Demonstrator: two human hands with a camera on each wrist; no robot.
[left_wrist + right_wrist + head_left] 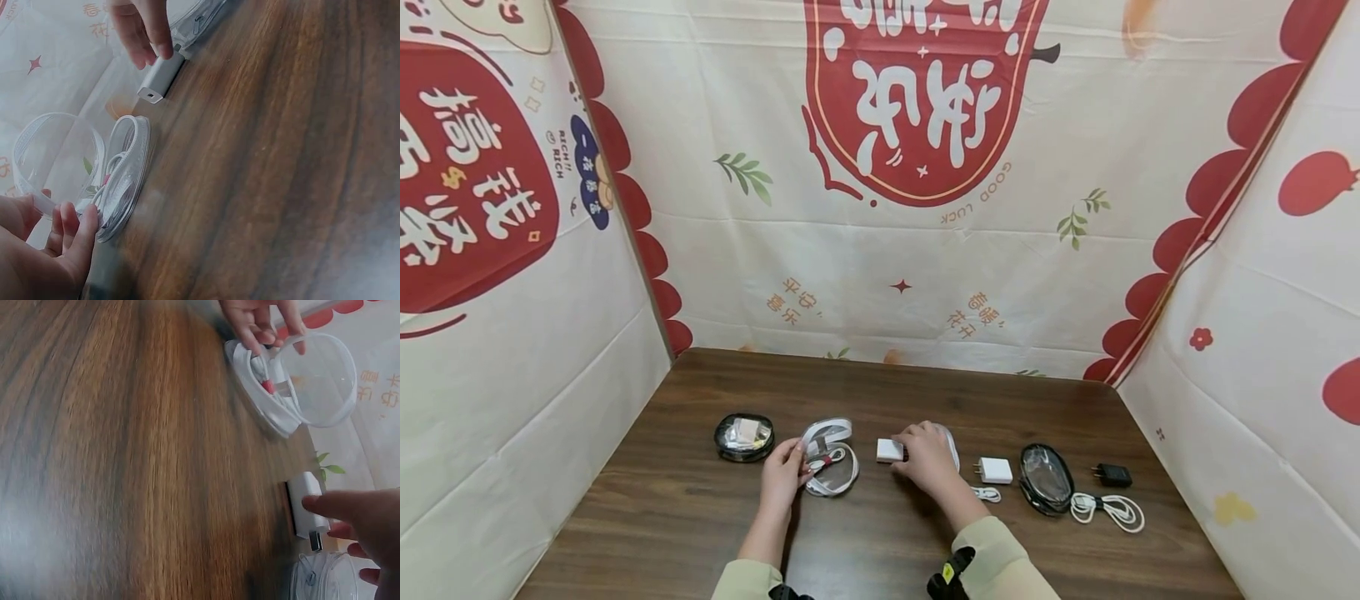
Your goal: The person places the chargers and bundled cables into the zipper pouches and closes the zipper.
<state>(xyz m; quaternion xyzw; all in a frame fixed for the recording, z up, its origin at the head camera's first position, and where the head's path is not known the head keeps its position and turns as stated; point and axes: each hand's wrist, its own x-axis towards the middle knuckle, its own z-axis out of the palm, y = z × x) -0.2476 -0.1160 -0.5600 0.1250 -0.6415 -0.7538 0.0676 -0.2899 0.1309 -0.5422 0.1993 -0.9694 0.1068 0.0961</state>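
In the head view my left hand [781, 477] pinches the edge of a clear round pouch with white trim [847, 427]. Its lid stands raised, and a coiled white cable [257, 365] with a red tie lies in its lower half. To the right, my right hand [927, 457] grips a white charger [890, 451] lying on the table. The right wrist view shows the thumb on one side of this charger [304, 503] and its metal prongs toward a second clear white-trimmed pouch [334, 578]. That pouch is partly hidden behind my right hand in the head view.
A black-trimmed pouch with small items [744, 438] lies at left on the brown table [647, 517]. Right of my right hand are another white charger [996, 471], a small white cable [987, 494], a black-trimmed pouch [1047, 477], a coiled white cable [1123, 512] and a black charger [1113, 476].
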